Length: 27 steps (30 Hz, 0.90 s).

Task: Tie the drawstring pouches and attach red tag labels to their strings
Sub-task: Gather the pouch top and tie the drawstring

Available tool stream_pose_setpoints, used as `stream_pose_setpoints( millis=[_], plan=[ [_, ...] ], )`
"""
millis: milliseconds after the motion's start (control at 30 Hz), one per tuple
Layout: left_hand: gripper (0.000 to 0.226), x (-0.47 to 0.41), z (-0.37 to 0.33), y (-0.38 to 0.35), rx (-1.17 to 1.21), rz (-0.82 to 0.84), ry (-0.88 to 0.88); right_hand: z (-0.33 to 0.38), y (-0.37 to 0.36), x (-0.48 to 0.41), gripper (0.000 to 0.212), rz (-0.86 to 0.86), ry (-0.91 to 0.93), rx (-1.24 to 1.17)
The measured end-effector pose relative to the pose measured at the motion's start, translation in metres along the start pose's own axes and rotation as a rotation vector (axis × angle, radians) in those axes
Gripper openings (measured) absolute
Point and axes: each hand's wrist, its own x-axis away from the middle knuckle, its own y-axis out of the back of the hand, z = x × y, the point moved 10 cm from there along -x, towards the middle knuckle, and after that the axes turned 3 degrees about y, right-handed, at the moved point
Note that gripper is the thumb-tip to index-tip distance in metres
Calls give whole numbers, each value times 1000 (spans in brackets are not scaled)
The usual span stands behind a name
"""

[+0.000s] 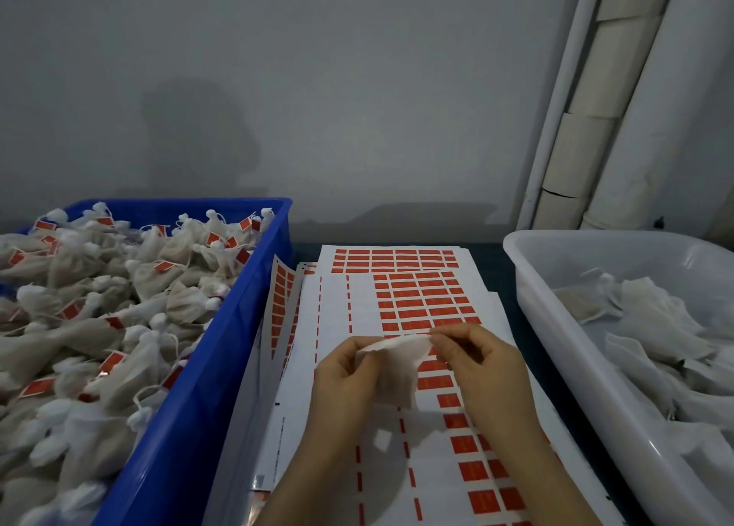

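Head view: both hands are raised over the middle of the table. A small white fabric pouch (399, 374) hangs between them by its top edge, above the label sheets.

- Left hand (349, 370): the fingers (359, 352) are curled in and pinched on the pouch's upper left corner.
- Right hand (482, 370): the fingers (449, 338) are bunched together and clamped on the upper right end of the same edge.
- The top edge is stretched roughly level between the two grips, and the body of the pouch sags below. I cannot make out a string on it.

Under the hands lie overlapping white paper sheets (337, 299) carrying rows of red rectangular labels (421, 299). The left-hand columns are mostly bare, showing only thin red strips. A small white square scrap (382, 440) lies on the sheet below the pouch. The sheets rest flat on the dark table (498, 265), between two bins.

To the left is a blue plastic crate (246, 319), heaped with tied white pouches (178, 307). Many of them carry red tags (165, 265) at the neck.

To the right is a translucent white plastic tub (556, 327), holding flat, untied white pouches (655, 327) piled loosely.

Behind everything is a plain grey wall (357, 88). White pipes (655, 108) run up the far right corner.
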Motion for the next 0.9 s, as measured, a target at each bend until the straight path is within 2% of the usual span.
stream_pose_setpoints(
  millis=[100, 267, 433, 533, 667, 800, 900],
  plan=[
    [13, 2, -3, -6, -36, 43, -3, 2, -1, 1, 21, 1, 34, 54],
    [14, 7, -16, -19, -92, 110, -112, 15, -17, 6, 25, 57, 131, 98],
    [11, 5, -18, -12, -96, 59, -158, 29, -16, 11, 29, 10, 230, 146],
    [9, 5, -17, -6, -201, -15, -174, 34, -11, 14, 18, -54, 280, 170],
    [18, 4, -21, -4, -315, -36, -238, 38, 0, 16, 6, -142, 275, 121],
    [26, 6, -24, -9, -363, 7, -270, 35, 18, 20, 7, -300, 213, 43],
    [23, 7, -21, -13, -380, 44, -256, 23, 14, 16, 8, -267, 129, 19]
  ],
)
